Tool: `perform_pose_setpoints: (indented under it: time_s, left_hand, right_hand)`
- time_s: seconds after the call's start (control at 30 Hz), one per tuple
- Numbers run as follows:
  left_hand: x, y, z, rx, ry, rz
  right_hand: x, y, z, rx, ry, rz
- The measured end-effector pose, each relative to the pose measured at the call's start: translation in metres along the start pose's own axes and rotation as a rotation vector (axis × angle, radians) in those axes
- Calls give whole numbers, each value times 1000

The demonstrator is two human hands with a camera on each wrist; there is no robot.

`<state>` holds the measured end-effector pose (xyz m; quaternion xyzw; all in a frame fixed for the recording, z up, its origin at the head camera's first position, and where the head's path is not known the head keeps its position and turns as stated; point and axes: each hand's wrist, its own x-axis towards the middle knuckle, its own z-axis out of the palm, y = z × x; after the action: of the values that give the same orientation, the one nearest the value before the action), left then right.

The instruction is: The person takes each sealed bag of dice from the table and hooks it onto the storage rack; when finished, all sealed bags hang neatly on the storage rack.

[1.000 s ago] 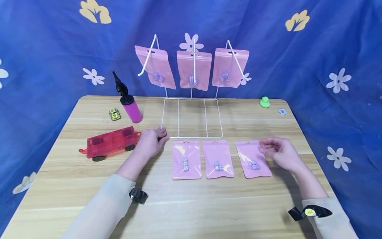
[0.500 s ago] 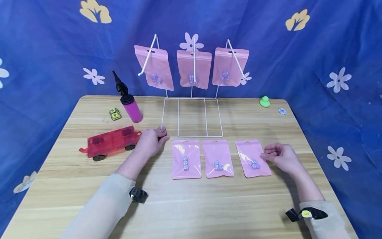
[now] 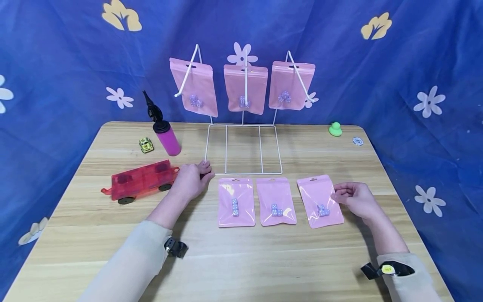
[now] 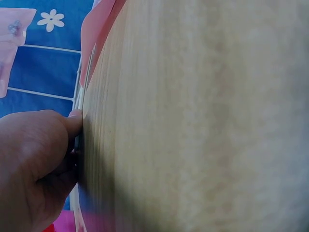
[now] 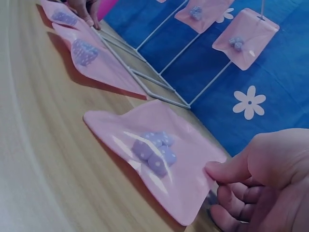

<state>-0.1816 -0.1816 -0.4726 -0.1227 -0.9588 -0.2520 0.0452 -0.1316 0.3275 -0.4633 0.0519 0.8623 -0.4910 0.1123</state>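
Note:
My right hand (image 3: pixel 356 199) pinches the right edge of a pink zip bag (image 3: pixel 316 192) between thumb and fingers. Purple dotted dice (image 5: pixel 155 152) show through its clear front; in the right wrist view the bag's edge lifts off the table. To its left lie the middle pink zip bag (image 3: pixel 275 193) and the left pink zip bag (image 3: pixel 235 189), each with dice inside. My left hand (image 3: pixel 190 180) grips the front left corner of a white wire rack (image 3: pixel 245 173), thumb on the wire in the left wrist view. Three more pink bags (image 3: pixel 247 86) hang from the rack's prongs.
A red toy trailer (image 3: pixel 143 180) sits by my left wrist. Behind it stand a purple hand pump (image 3: pixel 167 140) with a black nozzle and a small yellow car (image 3: pixel 146 145). At the back right are a green duck (image 3: pixel 335 129) and a poker chip (image 3: pixel 357 141). Blue cloth surrounds the table.
My right hand has shifted slightly right and toward me along the right bag's edge. That bag has turned slightly and its dice have shifted. The left hand stays on the rack; the hanging left bag sways.

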Motion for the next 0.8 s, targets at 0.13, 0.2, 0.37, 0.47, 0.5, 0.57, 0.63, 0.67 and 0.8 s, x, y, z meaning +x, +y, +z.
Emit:
perform_pose_setpoints:
  time_s: [0.13,0.2,0.37,0.47,0.5,0.57,0.63,0.67,0.8]
  left_hand:
    - [0,0,0,-1,0,-2]
    - [0,0,0,-2,4,-1]
    - [0,-1,1,2,-1,-6]
    - [0,-2,1,7,-4,-8]
    - [-1,-2,1,8,-5,-11]
    - [-1,-2,0,10,-8,-16]
    - [-1,-2,0,14,-11,-18]
    - [-1,-1,0,15,-12,-17]
    - [-1,-1,-1,20,-16,-10]
  right_hand:
    - [-3,-1,-2,20,-31,-20]
    - [-4,-1,-3,23,-39,-35]
    - [-8,-3,-8,46,-55,-75]
    - [-11,-6,-11,50,-57,-101]
    - [-12,-8,-12,48,-55,-111]
    - [-14,-12,-14,37,-51,-133]
    - [-16,-18,-15,21,-36,-162]
    - [-18,-21,-16,11,-28,-175]
    - [-24,-37,-17,-19,12,-231]
